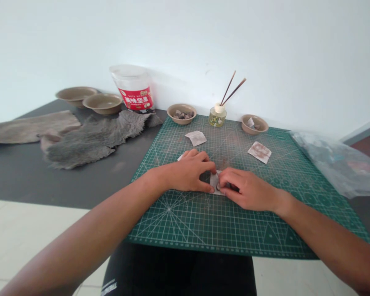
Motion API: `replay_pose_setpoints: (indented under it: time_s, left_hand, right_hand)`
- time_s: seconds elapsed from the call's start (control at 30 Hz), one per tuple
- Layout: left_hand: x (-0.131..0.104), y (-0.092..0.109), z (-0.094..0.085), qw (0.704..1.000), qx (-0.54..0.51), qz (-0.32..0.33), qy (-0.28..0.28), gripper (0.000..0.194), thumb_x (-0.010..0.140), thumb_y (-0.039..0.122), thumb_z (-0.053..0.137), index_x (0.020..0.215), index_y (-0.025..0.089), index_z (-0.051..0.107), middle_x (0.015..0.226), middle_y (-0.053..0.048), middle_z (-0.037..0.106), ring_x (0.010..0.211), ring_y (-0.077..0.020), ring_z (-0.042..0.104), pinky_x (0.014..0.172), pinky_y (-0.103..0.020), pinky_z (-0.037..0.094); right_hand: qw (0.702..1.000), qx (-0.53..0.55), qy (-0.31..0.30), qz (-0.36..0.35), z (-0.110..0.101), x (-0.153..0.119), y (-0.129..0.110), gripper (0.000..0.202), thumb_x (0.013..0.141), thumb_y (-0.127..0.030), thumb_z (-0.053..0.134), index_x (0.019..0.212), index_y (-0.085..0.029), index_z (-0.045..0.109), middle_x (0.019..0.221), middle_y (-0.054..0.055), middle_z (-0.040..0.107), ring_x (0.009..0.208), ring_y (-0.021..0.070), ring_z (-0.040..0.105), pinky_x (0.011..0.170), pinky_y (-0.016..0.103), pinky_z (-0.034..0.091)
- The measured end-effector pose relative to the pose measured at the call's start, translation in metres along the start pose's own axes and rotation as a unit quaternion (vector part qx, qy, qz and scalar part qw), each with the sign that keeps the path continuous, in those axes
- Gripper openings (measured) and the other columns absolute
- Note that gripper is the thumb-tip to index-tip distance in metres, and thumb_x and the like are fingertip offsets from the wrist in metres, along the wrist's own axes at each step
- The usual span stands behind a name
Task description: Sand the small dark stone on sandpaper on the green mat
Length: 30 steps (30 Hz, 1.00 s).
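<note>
The left hand steadies a pale paper-like square on the green cutting mat, its thumb and index finger spread. The right hand bends its fingers over the square; any pinched item is indiscernible. Apparent step: handling the square's surface. The next move likely requires steady left-hand support.

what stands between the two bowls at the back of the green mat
In the head view, a glass bottle with two sticks stands between the left bowl and the right bowl.
</note>
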<state>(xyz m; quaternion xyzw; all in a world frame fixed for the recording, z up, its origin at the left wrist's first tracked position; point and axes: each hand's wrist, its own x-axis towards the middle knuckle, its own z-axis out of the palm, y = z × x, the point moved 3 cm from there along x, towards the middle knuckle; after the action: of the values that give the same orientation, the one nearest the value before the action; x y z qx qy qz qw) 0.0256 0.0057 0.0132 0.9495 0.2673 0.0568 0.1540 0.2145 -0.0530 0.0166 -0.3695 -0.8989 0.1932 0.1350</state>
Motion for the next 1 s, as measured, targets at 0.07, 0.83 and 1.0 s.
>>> replay_pose_setpoints:
  time_s: [0.07,0.83,1.0]
  left_hand:
    - [-0.0006,0.0002,-0.0002,1.000,-0.004,-0.005,-0.003,0.046,0.084,0.060,0.070,0.119,0.031,0.062,0.119,-0.004,0.051,0.112,-0.0297,0.044,0.100,-0.044,0.034]
    - [-0.0044,0.0045,-0.0024,1.000,0.023,-0.011,-0.015,0.048,0.087,0.062,0.065,0.119,0.027,0.057,0.119,-0.005,0.050,0.110,-0.0285,0.044,0.100,-0.042,0.035]
    - [-0.0056,0.0047,-0.0039,0.999,0.027,0.001,-0.016,0.046,0.088,0.060,0.065,0.116,0.025,0.057,0.119,-0.006,0.050,0.110,-0.0280,0.045,0.100,-0.041,0.034]
  right_hand:
    - [1.000,-0.009,0.000,-0.001,-0.0004,0.0011,-0.0004,0.003,0.096,-0.019,0.054,0.096,-0.021,0.056,0.099,0.003,0.063,0.088,0.0172,0.060,0.080,0.032,0.047]
    - [0.999,0.039,-0.022,0.031,-0.0027,0.0058,-0.0022,0.006,0.096,-0.022,0.057,0.100,-0.023,0.060,0.098,0.001,0.065,0.088,0.0166,0.062,0.077,0.031,0.048]
    - [0.999,0.013,-0.022,-0.026,-0.0022,0.0048,-0.0001,0.012,0.098,-0.021,0.052,0.102,-0.023,0.064,0.107,0.004,0.065,0.096,0.0178,0.062,0.087,0.035,0.050]
